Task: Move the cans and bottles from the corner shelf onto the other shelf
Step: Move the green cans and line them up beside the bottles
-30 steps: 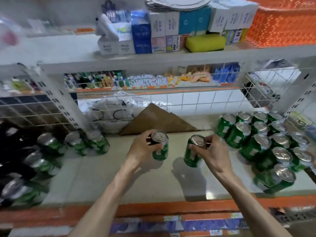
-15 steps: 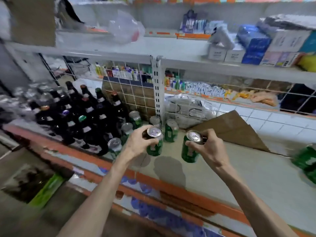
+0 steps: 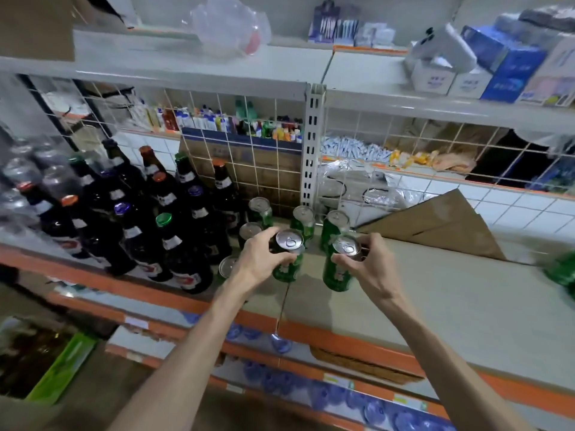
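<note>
Green cans: two in hand, head view, centre of the frame. My left hand (image 3: 259,259) has its grip closed around the upper part of one green can (image 3: 287,258), fingers wrapped over the rim from the left side. My right hand (image 3: 370,265) has its grip closed on a second green can (image 3: 337,265), fingertips pinching the rim from the right. Both cans are upright, silver tops facing the camera, side by side but not touching. Whether their bases rest on the shelf (image 3: 435,300) or sit just above it, I cannot tell; shadows fall on the shelf surface directly below them.

Behind my hands, centre frame: more green cans standing upright on the shelf, namely one at the back left (image 3: 260,211), one in the middle (image 3: 303,220), one on the right (image 3: 335,225), plus two nearer my left wrist (image 3: 249,233) (image 3: 227,267).

Left of the frame: a dense group of dark glass bottles (image 3: 174,231) with coloured caps, just beside the standing cans.

Right of centre: a brown cardboard sheet (image 3: 441,228) leaning against the wire grid back. Far right edge: a blurred green shape (image 3: 560,272), too smeared to identify.

Upper right: boxes (image 3: 510,70) on the shelf above.
</note>
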Motion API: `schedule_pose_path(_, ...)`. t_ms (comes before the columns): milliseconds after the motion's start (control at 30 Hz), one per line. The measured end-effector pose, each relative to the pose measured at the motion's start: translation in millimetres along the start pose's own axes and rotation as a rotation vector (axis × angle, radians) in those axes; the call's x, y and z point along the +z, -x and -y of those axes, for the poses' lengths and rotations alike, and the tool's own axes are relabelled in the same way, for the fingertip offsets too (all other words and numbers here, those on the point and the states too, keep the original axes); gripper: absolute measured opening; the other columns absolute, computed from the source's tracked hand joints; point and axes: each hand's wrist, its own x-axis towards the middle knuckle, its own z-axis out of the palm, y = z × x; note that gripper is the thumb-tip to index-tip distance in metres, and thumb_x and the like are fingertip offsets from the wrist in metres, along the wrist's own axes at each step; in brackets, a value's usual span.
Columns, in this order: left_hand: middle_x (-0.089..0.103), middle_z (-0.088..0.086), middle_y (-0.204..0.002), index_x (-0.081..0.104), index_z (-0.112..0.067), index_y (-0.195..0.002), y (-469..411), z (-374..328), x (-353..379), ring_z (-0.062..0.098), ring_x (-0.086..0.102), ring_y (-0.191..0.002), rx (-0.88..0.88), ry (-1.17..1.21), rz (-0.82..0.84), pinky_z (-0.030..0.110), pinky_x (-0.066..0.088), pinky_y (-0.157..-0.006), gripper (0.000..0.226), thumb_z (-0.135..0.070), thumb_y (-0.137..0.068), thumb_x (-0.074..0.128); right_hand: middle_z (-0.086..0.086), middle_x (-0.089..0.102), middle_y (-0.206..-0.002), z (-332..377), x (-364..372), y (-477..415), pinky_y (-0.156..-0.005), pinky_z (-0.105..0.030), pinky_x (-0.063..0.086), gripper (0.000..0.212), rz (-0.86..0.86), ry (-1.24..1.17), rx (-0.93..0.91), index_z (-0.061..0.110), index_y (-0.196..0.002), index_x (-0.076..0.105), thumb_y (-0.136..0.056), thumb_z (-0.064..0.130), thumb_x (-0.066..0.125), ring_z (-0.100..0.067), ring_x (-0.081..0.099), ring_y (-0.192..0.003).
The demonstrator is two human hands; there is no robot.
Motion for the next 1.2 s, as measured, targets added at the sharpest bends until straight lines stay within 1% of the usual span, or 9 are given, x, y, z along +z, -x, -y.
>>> schedule_pose_path(100,0.069,-0.004,-0.116,0.062,-0.018,-0.132,-12.5,13.0,9.3,0.009,0.06,-0.11,-0.011,0.015,0.018,0.012,0.039,-0.081,0.059,-0.02,-0.077,0.084,0.01,0.06,-0.082,-10.6,13.0,-7.4,-0.06,-0.024,0.045,0.047,0.016,0.025,0.026,0.013,-0.1,0.051,-0.073,0.032,0.084,-0.005,0.057,-0.074)
schedule_pose_path(233,0.066,-0.012,-0.109,0.064,-0.02,-0.129,-22.1,24.9,17.5,0.002,0.056,-0.105,-0.001,0.03,0.052,0.0,0.038,-0.076,0.055,-0.014,-0.078,0.083,0.007,0.06,-0.085,-25.2,24.6,-13.7,-0.057,-0.018,0.04,0.051,0.002,0.015,0.057,0.013,-0.105,0.052,-0.072,0.033,0.085,-0.002,0.056,-0.074)
schedule_pose_path(367,0.067,-0.01,-0.108,0.064,-0.02,-0.126,-25.7,32.0,25.7,0.008,0.059,-0.109,0.002,0.072,0.064,0.02,0.045,-0.089,0.052,-0.013,-0.078,0.083,0.004,0.064,-0.092,-32.3,29.5,-18.0,-0.066,-0.03,0.049,0.052,0.009,0.014,0.083,0.014,-0.108,0.052,-0.072,0.036,0.084,-0.012,0.061,-0.082)
schedule_pose_path(467,0.069,-0.007,-0.112,0.062,-0.02,-0.128,-29.5,35.0,29.5,0.012,0.06,-0.112,-0.01,0.081,0.079,0.024,0.045,-0.094,0.055,-0.015,-0.078,0.084,0.002,0.065,-0.094,-31.0,32.5,-21.4,-0.073,-0.038,0.053,0.053,0.018,0.017,0.086,0.015,-0.108,0.052,-0.072,0.037,0.084,-0.014,0.061,-0.083)
schedule_pose_path(600,0.071,-0.003,-0.118,0.062,-0.02,-0.128,-33.8,37.3,30.6,0.016,0.063,-0.116,-0.015,0.075,0.094,0.032,0.048,-0.102,0.057,-0.017,-0.076,0.085,0.004,0.064,-0.093,-26.6,36.1,-23.0,-0.072,-0.035,0.051,0.052,0.022,-0.004,0.095,0.014,-0.108,0.052,-0.073,0.035,0.083,-0.013,0.061,-0.083)
schedule_pose_path(833,0.072,-0.005,-0.113,0.063,-0.02,-0.126,-32.8,40.8,32.5,0.014,0.066,-0.111,-0.037,0.107,0.08,0.035,0.05,-0.102,0.057,-0.015,-0.074,0.086,0.005,0.064,-0.094,-29.1,38.3,-21.9,-0.07,-0.031,0.05,0.051,0.033,-0.039,0.123,0.016,-0.107,0.051,-0.072,0.034,0.084,-0.013,0.061,-0.086)
schedule_pose_path(1000,0.07,-0.005,-0.113,0.062,-0.019,-0.126,-29.6,37.9,31.1,0.014,0.063,-0.111,-0.037,0.086,0.073,0.024,0.046,-0.097,0.056,-0.013,-0.075,0.085,0.004,0.065,-0.097,-30.1,38.0,-15.0,-0.065,-0.021,0.044,0.051,0.035,-0.061,0.122,0.016,-0.108,0.051,-0.072,0.032,0.085,-0.008,0.06,-0.086)
schedule_pose_path(1133,0.068,-0.007,-0.112,0.062,-0.02,-0.127,-26.9,36.4,29.3,0.011,0.062,-0.11,-0.04,0.073,0.077,0.003,0.041,-0.084,0.056,-0.013,-0.076,0.084,0.003,0.065,-0.1,-32.5,35.4,-13.0,-0.07,-0.026,0.046,0.052,0.061,-0.066,0.121,0.015,-0.11,0.051,-0.073,0.032,0.084,-0.011,0.061,-0.089)
schedule_pose_path(1200,0.068,-0.008,-0.112,0.062,-0.021,-0.127,-26.6,35.9,29.9,0.011,0.061,-0.11,-0.048,0.068,0.068,0.002,0.04,-0.083,0.057,-0.013,-0.076,0.085,0.003,0.064,-0.1,-32.6,34.2,-13.1,-0.071,-0.029,0.046,0.053,0.068,-0.044,0.115,0.015,-0.11,0.05,-0.073,0.032,0.084,-0.014,0.06,-0.09)
